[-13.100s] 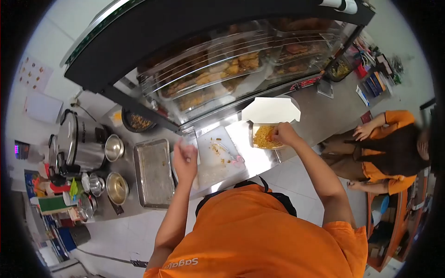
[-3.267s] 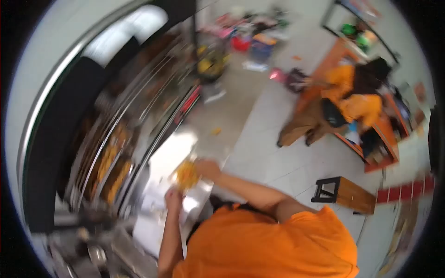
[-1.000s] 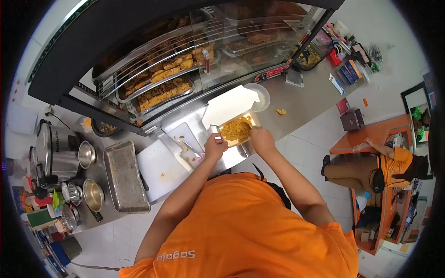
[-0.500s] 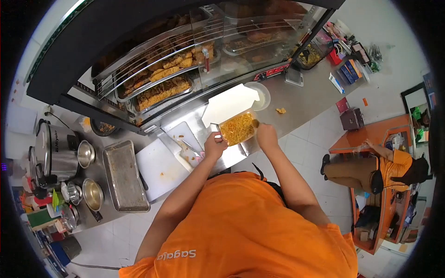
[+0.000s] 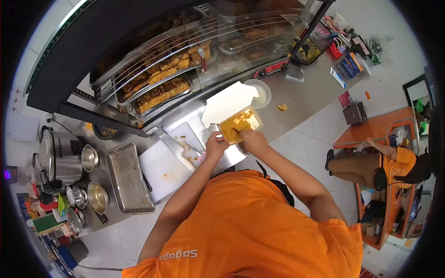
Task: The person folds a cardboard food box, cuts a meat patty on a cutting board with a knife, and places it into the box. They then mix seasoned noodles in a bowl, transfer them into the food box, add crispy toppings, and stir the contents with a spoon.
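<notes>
A paper food box [image 5: 257,122] sits on the steel counter, its white lid flap [image 5: 229,100] folded back toward the display case. Yellow-orange food in small pieces [image 5: 234,124] lies inside, heaped toward the near left, and pale box bottom shows at the right. My left hand [image 5: 216,146] grips the box's left edge with closed fingers. At the near right corner, my right hand [image 5: 255,142] is closed, its fingertips down at the food; what it holds is mostly hidden. Behind the box stands a round translucent tub [image 5: 264,94].
A glass display case [image 5: 153,121] with trays of fried food stands along the back. To the left are a knife [image 5: 172,147], a white cutting board [image 5: 162,169], a metal tray [image 5: 130,178], bowls and a cooker [image 5: 60,150]. Another person [image 5: 398,167] stands at the right.
My right hand has moved from the box's right edge to its near right corner. The food has shifted left, baring the box bottom at the right.
</notes>
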A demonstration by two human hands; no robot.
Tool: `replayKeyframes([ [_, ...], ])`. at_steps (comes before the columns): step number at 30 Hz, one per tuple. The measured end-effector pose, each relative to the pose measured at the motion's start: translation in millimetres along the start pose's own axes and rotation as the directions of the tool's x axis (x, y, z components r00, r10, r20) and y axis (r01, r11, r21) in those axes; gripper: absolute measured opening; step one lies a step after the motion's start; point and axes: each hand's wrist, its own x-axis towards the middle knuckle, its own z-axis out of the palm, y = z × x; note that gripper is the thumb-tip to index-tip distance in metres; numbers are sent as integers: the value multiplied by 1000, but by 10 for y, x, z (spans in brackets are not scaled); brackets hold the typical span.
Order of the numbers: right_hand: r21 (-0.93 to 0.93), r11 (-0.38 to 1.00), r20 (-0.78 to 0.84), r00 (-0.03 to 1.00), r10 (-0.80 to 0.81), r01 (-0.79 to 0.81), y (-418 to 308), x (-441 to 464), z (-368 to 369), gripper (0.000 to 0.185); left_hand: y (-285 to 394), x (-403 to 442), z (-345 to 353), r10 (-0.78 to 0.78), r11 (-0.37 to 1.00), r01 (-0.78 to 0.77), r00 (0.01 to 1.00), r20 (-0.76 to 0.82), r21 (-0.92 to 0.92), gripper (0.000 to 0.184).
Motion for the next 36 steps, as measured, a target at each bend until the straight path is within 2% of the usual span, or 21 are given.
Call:
replayKeyframes([
  [1, 3, 999, 16, 999, -37, 37, 49, 3, -21, 15, 4, 15, 7, 0, 1000, 0, 1000, 3, -19, 39],
  [4, 4, 996, -121, 988, 93, -93, 15, 14, -290, 15, 4, 27, 0, -10, 998, 9, 1000, 6, 68, 41],
  [7, -5, 996, -1, 996, -87, 87, -4, -31, -74, 15, -14, 14, 5, 54, 998, -54, 999, 7, 12, 42],
  [8, 28, 999, -65, 997, 30, -28, 37, -17, -55, 14, 9, 15, -17, -6, 999, 4, 998, 56, 46, 46],
  [10, 95, 969, -185, 952, 242, -228, 175, 93, -151, 14, 26, 67, -11, -8, 997, 3, 998, 59, 77, 47],
  [13, 43, 996, -38, 996, 85, -84, 54, -16, -28, 15, -18, -27, -24, -26, 997, 22, 998, 55, 81, 49],
  [16, 68, 988, 29, 991, 134, -136, 13, -13, -141, 17, 46, 14, -9, -44, 995, 39, 997, 58, 94, 50],
  [19, 123, 975, -129, 971, 199, -184, 83, 53, -77, 18, 58, -6, -1, -55, 997, 52, 997, 60, 58, 50],
  [22, 98, 994, 99, 994, 35, -45, 70, 50, 23, 16, 36, -18, -7, 6, 1000, -6, 1000, 30, 21, 46],
  [25, 91, 975, -157, 964, 214, -202, 323, 108, -132, 17, -16, 29, -22, 9, 998, -11, 1000, 23, 68, 47],
  [26, 38, 964, -121, 957, 265, -262, 408, 137, -159, 20, -85, 5, -30, 18, 997, -20, 1000, 20, 70, 47],
  [29, -51, 959, 146, 948, 284, -280, 128, -31, -520, 22, -78, 102, -25, 45, 996, -47, 999, 31, 76, 47],
  [30, 24, 949, 118, 944, 310, -314, 104, -34, -338, 21, -3, 71, -6, 27, 997, -29, 999, 33, 66, 47],
  [33, 294, 884, 211, 927, 311, -363, 94, 77, 16, 23, 38, -23, 31, -9, 997, 6, 999, 31, 83, 47],
  [34, 535, 723, 200, 897, 394, -437, 110, 82, 32, 25, 55, -7, 37, -8, 996, 6, 1000, 24, 94, 47],
  [36, 688, 494, 256, 815, 521, -532, 226, 141, -53, 26, 40, 25, 32, -1, 997, -1, 1000, 31, 74, 46],
])
